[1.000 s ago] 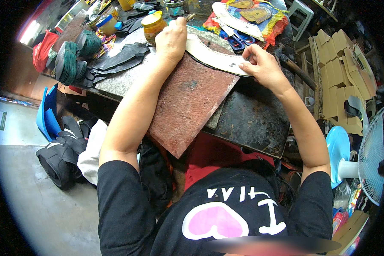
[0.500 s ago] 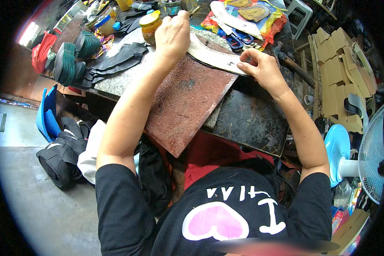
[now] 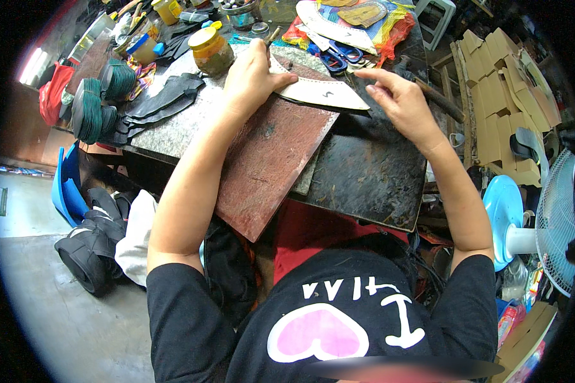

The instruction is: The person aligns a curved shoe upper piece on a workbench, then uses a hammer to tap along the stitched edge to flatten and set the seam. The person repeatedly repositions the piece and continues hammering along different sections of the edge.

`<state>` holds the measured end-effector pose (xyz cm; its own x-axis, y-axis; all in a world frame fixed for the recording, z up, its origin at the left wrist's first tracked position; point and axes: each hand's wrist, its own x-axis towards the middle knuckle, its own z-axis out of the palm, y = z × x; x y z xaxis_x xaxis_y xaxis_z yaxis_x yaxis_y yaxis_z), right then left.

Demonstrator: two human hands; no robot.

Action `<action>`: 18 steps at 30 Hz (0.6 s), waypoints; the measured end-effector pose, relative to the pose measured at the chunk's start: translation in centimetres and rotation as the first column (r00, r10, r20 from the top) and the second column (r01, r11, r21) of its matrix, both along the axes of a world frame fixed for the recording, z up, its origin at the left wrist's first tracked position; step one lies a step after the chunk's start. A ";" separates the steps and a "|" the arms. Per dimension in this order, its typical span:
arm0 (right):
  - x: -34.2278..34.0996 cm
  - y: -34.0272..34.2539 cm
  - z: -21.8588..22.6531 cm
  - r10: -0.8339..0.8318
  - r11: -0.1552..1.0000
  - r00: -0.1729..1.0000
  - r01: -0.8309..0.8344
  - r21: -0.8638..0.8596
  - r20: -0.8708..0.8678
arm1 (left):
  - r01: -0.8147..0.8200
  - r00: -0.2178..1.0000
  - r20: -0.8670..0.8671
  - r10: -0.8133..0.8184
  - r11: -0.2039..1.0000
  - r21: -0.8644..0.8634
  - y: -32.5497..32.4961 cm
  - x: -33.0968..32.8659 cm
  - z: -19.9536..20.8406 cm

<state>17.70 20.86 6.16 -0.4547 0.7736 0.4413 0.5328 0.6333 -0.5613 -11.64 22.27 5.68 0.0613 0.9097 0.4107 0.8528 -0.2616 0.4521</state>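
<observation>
Head view looks down on a cluttered bench (image 3: 172, 131) where a pale, curved pattern piece (image 3: 322, 92) lies across the far end of a reddish-brown board (image 3: 268, 159). The left hand (image 3: 252, 76) rests flat on the left end of that piece, fingers together and thumb stretched out to the right along its near edge, pressing it down rather than gripping it. The right hand (image 3: 396, 102) hovers just beside the piece's pointed right tip, open and holding nothing, index finger stretched left toward the tip; whether it touches cannot be told. So the piece lies between the two hands, under the left one and just left of the right one. A dark mat (image 3: 370, 172) lies beneath the right hand and wrist. Just beyond the left hand stands a jar with a yellow lid (image 3: 212, 50); blue-handled scissors (image 3: 335, 57) lie beyond the piece. Black cut pieces (image 3: 163, 102) and spools of green cord (image 3: 99, 99) sit well off to the left.
</observation>
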 end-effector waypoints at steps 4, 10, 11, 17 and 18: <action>-0.6 1.0 -0.4 0.058 0.996 0.975 -0.043 -0.077 0.214 | -0.016 0.999 0.037 0.015 1.000 0.023 -0.1 -0.1 -0.4; -1.9 6.4 -0.9 -0.132 0.918 0.942 -0.001 0.397 0.308 | -0.026 0.995 0.100 0.025 1.000 0.008 0.0 -0.3 -0.9; -2.5 7.3 -1.3 -0.119 0.887 0.934 -0.053 0.458 0.338 | -0.032 0.995 0.094 0.031 0.999 0.008 0.0 -0.3 -0.9; -2.9 10.2 -2.4 -0.113 0.917 0.771 -0.163 0.365 0.627 | -0.030 0.989 0.147 0.028 0.999 0.012 0.0 -0.3 -1.1; -2.7 10.4 -2.2 -0.076 0.935 0.765 -0.168 0.313 0.639 | -0.027 0.989 0.146 0.024 0.999 0.018 0.0 -0.3 -1.1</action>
<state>15.05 31.25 3.95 -0.7524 0.6048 0.2610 0.6499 0.7462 0.1445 -11.95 22.26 4.55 -0.0234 0.9020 0.4312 0.7844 -0.2508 0.5673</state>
